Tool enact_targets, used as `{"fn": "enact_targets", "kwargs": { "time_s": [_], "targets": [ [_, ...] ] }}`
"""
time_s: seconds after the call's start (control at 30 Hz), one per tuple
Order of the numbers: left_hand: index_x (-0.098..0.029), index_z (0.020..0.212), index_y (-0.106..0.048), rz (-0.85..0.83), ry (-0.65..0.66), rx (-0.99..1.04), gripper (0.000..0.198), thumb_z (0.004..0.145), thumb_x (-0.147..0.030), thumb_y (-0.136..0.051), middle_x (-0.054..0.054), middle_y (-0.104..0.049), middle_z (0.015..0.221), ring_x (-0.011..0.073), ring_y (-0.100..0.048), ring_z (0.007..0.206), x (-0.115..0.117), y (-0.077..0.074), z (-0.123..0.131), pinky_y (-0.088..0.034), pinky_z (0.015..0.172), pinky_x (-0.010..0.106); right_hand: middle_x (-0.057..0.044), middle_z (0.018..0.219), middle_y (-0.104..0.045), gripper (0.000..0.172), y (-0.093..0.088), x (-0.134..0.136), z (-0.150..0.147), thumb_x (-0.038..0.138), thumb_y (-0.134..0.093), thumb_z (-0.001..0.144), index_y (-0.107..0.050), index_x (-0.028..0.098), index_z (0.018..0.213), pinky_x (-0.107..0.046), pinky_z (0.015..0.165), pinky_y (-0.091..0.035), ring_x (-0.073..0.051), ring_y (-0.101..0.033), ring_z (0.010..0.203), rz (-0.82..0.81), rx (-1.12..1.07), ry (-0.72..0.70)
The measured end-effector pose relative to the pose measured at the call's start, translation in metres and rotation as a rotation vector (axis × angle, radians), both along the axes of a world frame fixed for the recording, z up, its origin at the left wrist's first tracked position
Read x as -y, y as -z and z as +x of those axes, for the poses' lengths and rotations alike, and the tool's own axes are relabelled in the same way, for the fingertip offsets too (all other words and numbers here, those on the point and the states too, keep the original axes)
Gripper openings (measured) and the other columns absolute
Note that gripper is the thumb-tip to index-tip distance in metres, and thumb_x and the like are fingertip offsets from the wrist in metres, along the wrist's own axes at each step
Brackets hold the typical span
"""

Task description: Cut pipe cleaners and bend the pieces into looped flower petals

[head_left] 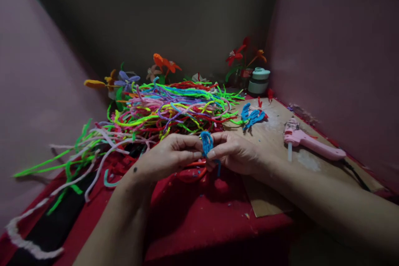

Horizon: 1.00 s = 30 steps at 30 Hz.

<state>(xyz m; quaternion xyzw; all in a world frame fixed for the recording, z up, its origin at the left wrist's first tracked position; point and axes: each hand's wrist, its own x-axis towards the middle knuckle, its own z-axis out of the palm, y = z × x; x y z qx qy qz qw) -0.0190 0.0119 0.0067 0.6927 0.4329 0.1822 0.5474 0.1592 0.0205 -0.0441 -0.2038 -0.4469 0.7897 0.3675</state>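
Between my two hands is a blue pipe cleaner point(206, 144), bent into a narrow looped petal shape with a tail hanging down. My left hand point(174, 151) pinches its left side with thumb and fingers. My right hand point(233, 151) grips the other side, thumb across the lower part of the loops. Just beyond my right hand, several finished-looking blue pipe-cleaner petals point(252, 116) lie on the board. A large heap of coloured pipe cleaners point(177, 108) spreads behind my hands.
A pink glue gun point(314, 143) rests on the wooden board point(271, 203) at right, its cord trailing toward me. A lidded jar point(259, 81) and pipe-cleaner flowers point(235, 56) stand at the back. Loose strands hang left over the red cloth point(187, 232). Walls close both sides.
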Motion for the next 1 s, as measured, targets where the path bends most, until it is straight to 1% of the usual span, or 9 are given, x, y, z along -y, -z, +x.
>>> {"fn": "enact_targets", "kwargs": {
  "time_s": [0.13, 0.27, 0.4, 0.5, 0.63, 0.7, 0.77, 0.83, 1.0],
  "targets": [
    [-0.014, 0.079, -0.071, 0.002, 0.002, 0.044, 0.017, 0.073, -0.026, -0.059, 0.001, -0.061, 0.067, 0.0047, -0.040, 0.049, 0.001, -0.002, 0.001, -0.029, 0.044, 0.016, 0.001, 0.057, -0.055, 0.011, 0.004, -0.001, -0.002, 0.010, -0.067, 0.057, -0.059, 0.011, 0.066, -0.026, 0.055, -0.042, -0.009, -0.051, 0.049, 0.001, -0.014, -0.002],
    [-0.015, 0.074, -0.071, 0.039, 0.022, 0.039, 0.015, 0.072, -0.024, -0.059, -0.001, -0.058, 0.057, 0.0075, -0.046, 0.049, 0.002, -0.003, 0.004, -0.036, 0.048, 0.018, 0.001, 0.057, -0.056, 0.012, 0.004, -0.001, -0.001, 0.009, -0.066, 0.056, -0.060, 0.010, 0.066, -0.026, 0.054, -0.042, -0.009, -0.050, 0.048, 0.015, -0.006, -0.010],
    [-0.016, 0.077, -0.073, 0.088, 0.070, 0.046, 0.016, 0.072, -0.020, -0.058, 0.002, -0.065, 0.068, 0.0109, -0.054, 0.059, 0.002, -0.002, 0.004, -0.040, 0.053, 0.019, 0.001, 0.053, -0.054, 0.009, 0.003, 0.000, 0.001, 0.007, -0.062, 0.055, -0.061, 0.010, 0.064, -0.025, 0.052, -0.039, -0.009, -0.048, 0.046, 0.024, 0.056, -0.008],
    [-0.017, 0.080, -0.073, 0.095, 0.080, 0.012, 0.017, 0.073, -0.020, -0.057, 0.002, -0.065, 0.069, 0.0101, -0.053, 0.056, 0.002, -0.002, 0.004, -0.039, 0.051, 0.018, 0.001, 0.052, -0.053, 0.006, 0.002, 0.000, 0.001, 0.007, -0.061, 0.056, -0.059, 0.011, 0.059, -0.026, 0.052, -0.040, -0.009, -0.048, 0.046, 0.019, 0.075, -0.017],
    [-0.016, 0.067, -0.069, 0.163, -0.060, -0.063, 0.014, 0.072, -0.026, -0.060, -0.002, -0.055, 0.054, 0.0082, -0.045, 0.049, 0.000, -0.001, 0.005, -0.037, 0.048, 0.019, 0.001, 0.055, -0.055, 0.008, 0.002, -0.005, 0.001, 0.008, -0.065, 0.057, -0.059, 0.011, 0.062, -0.026, 0.055, -0.042, -0.009, -0.050, 0.049, -0.032, 0.074, 0.048],
    [-0.016, 0.067, -0.069, 0.227, -0.138, -0.063, 0.016, 0.072, -0.030, -0.061, -0.001, -0.059, 0.060, 0.0098, -0.051, 0.057, -0.002, 0.001, 0.005, -0.040, 0.055, 0.019, 0.001, 0.056, -0.056, 0.011, 0.003, -0.008, 0.001, 0.010, -0.068, 0.057, -0.059, 0.012, 0.063, -0.027, 0.056, -0.043, -0.010, -0.052, 0.050, -0.038, 0.080, 0.130],
    [-0.017, 0.074, -0.070, 0.259, -0.213, 0.003, 0.017, 0.071, -0.032, -0.064, 0.000, -0.065, 0.073, 0.0123, -0.056, 0.069, -0.004, 0.005, 0.006, -0.043, 0.064, 0.020, 0.001, 0.056, -0.057, 0.014, 0.003, -0.010, 0.001, 0.011, -0.071, 0.056, -0.060, 0.012, 0.064, -0.026, 0.056, -0.042, -0.010, -0.052, 0.050, -0.014, 0.107, 0.199],
    [-0.018, 0.082, -0.071, 0.223, -0.278, 0.109, 0.020, 0.068, -0.032, -0.067, 0.001, -0.068, 0.080, 0.0141, -0.059, 0.075, -0.006, 0.009, 0.007, -0.044, 0.070, 0.022, 0.002, 0.055, -0.057, 0.015, 0.004, -0.010, 0.000, 0.013, -0.073, 0.055, -0.059, 0.012, 0.063, -0.025, 0.053, -0.040, -0.009, -0.051, 0.048, 0.016, 0.145, 0.236],
    [-0.017, 0.081, -0.069, 0.075, -0.318, 0.291, 0.018, 0.066, -0.027, -0.070, -0.001, -0.066, 0.073, 0.0105, -0.057, 0.066, -0.007, 0.020, 0.011, -0.044, 0.067, 0.021, 0.003, 0.053, -0.056, 0.015, 0.005, -0.006, 0.000, 0.014, -0.072, 0.055, -0.059, 0.012, 0.062, -0.023, 0.050, -0.036, -0.007, -0.048, 0.046, 0.019, 0.193, 0.226]
  ]
}}
